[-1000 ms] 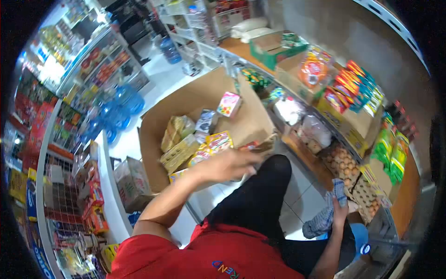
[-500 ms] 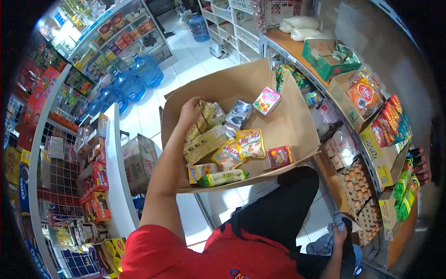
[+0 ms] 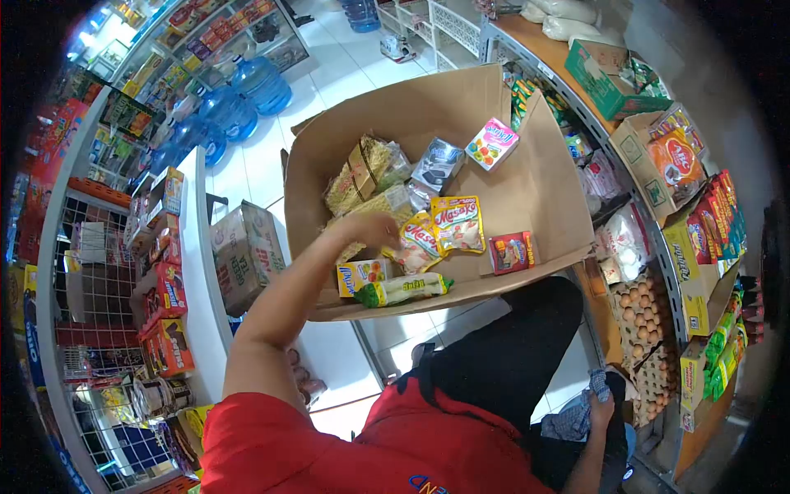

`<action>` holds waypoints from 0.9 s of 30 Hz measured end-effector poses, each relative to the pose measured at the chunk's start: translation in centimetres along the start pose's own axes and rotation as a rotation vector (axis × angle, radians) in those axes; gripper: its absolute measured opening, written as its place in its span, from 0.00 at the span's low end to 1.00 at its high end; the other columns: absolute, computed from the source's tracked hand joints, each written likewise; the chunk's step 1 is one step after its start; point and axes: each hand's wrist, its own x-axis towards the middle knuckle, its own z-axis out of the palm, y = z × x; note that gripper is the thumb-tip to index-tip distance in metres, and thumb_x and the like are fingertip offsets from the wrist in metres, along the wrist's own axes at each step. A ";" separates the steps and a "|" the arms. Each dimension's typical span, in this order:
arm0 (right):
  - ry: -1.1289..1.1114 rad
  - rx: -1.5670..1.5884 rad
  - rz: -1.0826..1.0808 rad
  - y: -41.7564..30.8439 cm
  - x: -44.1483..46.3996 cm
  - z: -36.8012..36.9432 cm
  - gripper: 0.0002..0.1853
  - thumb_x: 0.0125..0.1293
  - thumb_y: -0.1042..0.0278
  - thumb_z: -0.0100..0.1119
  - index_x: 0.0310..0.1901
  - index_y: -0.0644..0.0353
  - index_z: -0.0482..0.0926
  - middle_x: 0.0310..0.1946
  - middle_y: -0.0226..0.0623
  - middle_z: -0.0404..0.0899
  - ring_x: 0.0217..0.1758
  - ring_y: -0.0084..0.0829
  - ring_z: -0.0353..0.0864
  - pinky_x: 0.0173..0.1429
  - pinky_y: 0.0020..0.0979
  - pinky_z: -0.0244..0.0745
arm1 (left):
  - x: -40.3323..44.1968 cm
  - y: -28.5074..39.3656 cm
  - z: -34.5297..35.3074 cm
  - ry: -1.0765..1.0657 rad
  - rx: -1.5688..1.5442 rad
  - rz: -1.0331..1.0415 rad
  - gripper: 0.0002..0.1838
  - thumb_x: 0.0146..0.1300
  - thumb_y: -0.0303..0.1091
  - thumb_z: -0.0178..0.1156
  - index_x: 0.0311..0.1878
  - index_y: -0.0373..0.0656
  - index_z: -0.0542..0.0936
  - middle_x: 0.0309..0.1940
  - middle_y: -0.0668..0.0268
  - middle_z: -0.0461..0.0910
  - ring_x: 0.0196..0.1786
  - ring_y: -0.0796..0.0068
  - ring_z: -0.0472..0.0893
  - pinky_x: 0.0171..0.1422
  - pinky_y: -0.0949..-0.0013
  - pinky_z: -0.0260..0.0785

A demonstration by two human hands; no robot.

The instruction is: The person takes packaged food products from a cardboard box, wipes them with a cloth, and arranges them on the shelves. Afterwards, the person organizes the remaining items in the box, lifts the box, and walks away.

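My left hand (image 3: 372, 230) hovers over a cardboard box (image 3: 543, 210), beside two yellow Masako packets (image 3: 457, 222). Its fingers are smeared by motion, so their grip is unclear. Under and behind it lie packs of yellow dried noodles (image 3: 362, 174). Also inside the box are a pink Nutrijell box (image 3: 493, 144), a grey box (image 3: 438, 165), a yellow-and-white Nutrijell box (image 3: 362, 277), a red packet (image 3: 512, 252) and a green-and-white pack (image 3: 405, 289). Low on the right, my right hand (image 3: 603, 409) is closed on a blue-grey checkered cloth (image 3: 569, 422).
Shelves at right bear egg trays (image 3: 638, 329), an open green carton (image 3: 605, 78) and snack packs. Blue water jugs (image 3: 262, 85) stand on the tiled floor. To the left are a white counter (image 3: 202, 272), a Green Tea carton (image 3: 247, 255) and a wire rack (image 3: 99, 329).
My left hand has left the noodle pack at the box's back left and moved toward the front, over the nearer packs. That noodle pack now shows fully. The camera view has shifted slightly.
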 end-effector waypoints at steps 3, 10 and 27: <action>-0.035 0.055 0.001 1.3 0.6 0.8 0.28 0.45 0.59 0.64 0.47 0.67 0.72 0.42 0.49 0.76 0.47 0.44 0.74 0.52 0.38 0.67 | -0.1 2.8 4.1 -0.360 -0.088 -0.026 0.37 0.46 0.56 0.61 0.55 0.40 0.70 0.46 0.50 0.74 0.50 0.58 0.74 0.53 0.63 0.65; -0.138 0.085 0.031 -2.6 -0.6 -1.7 0.32 0.46 0.57 0.65 0.49 0.73 0.69 0.45 0.59 0.73 0.50 0.50 0.72 0.54 0.39 0.65 | 1.5 2.7 7.6 -0.174 -0.058 -0.013 0.46 0.40 0.58 0.65 0.60 0.40 0.62 0.56 0.49 0.66 0.56 0.55 0.68 0.58 0.61 0.61; -0.038 0.510 -0.153 -3.6 0.4 -2.3 0.19 0.54 0.65 0.60 0.45 0.67 0.73 0.38 0.36 0.77 0.40 0.28 0.75 0.46 0.30 0.68 | -8.2 10.9 -2.8 0.396 -1.727 0.421 0.29 0.51 0.44 0.58 0.54 0.39 0.66 0.42 0.59 0.76 0.43 0.67 0.78 0.48 0.63 0.72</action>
